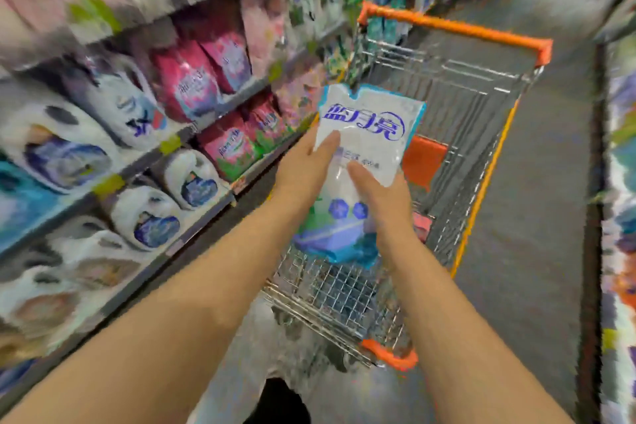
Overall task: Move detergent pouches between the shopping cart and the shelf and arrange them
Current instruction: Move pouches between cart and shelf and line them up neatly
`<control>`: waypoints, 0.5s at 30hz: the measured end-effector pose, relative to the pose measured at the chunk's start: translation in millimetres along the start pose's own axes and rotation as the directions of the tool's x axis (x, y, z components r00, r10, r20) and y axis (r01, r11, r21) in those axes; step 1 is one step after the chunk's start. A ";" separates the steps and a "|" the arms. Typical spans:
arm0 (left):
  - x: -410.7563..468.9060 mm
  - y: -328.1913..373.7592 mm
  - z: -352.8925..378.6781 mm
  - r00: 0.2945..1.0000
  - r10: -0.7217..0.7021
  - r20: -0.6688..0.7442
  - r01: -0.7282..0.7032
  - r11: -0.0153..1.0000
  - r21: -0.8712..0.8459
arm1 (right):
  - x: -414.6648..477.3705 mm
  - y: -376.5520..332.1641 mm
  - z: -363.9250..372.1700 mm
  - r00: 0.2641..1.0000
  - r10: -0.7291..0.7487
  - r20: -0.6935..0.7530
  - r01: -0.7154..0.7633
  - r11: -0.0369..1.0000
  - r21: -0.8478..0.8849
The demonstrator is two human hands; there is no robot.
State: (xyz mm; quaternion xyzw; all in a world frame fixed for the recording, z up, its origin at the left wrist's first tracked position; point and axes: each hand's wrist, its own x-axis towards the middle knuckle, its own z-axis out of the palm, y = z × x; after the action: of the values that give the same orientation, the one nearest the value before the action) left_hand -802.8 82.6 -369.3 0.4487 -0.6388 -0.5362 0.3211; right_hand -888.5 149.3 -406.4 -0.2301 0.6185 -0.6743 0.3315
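Pouch status: white and blue, in the air, held slightly tilted with the top edge up. It hangs over the shelf-side rim of the cart, clear of the wire floor.

Left hand: you grip the pouch's left edge, thumb laid across the front. Right hand: you grip the lower right part, thumb also on the front. The other fingers sit behind the pouch and are hidden, so the depth of the wrap cannot be told. Both hands carry it.

Shelf stands just left of the cart, with pink pouches and white bottles on its tiers. Much of it is blurred.

Step, as judged: mid-transfer between cart and shelf. One frame does not settle the direction.

Next move, if shelfward: swing left off the cart, find a free slot, and set the pouch on its base with the label facing out. The soft body will likely slump, so keep both hands on until it leans on a neighbour. If cartward: lower it past the rim and lay it flat on the wire.
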 end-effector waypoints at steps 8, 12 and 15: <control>-71.1 91.9 -168.8 0.928 0.346 -0.135 -0.336 0.937 0.092 | -72.2 -110.7 122.6 0.922 -0.264 0.283 0.209 0.955 0.209; -101.9 115.9 -264.5 0.857 0.433 -0.280 -0.400 0.900 0.171 | -120.2 -151.9 205.7 0.848 -0.342 0.405 0.201 0.915 0.351; -122.3 131.2 -344.2 0.795 0.503 -0.339 -0.435 0.862 0.259 | -162.1 -178.9 274.1 0.783 -0.410 0.468 0.203 0.879 0.431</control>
State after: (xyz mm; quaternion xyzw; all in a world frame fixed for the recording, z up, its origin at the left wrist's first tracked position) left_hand -478.2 61.2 -157.6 0.4000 -0.6946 -0.2816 0.5275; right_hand -610.8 83.8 -178.3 -0.4472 0.3181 -0.7264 0.4136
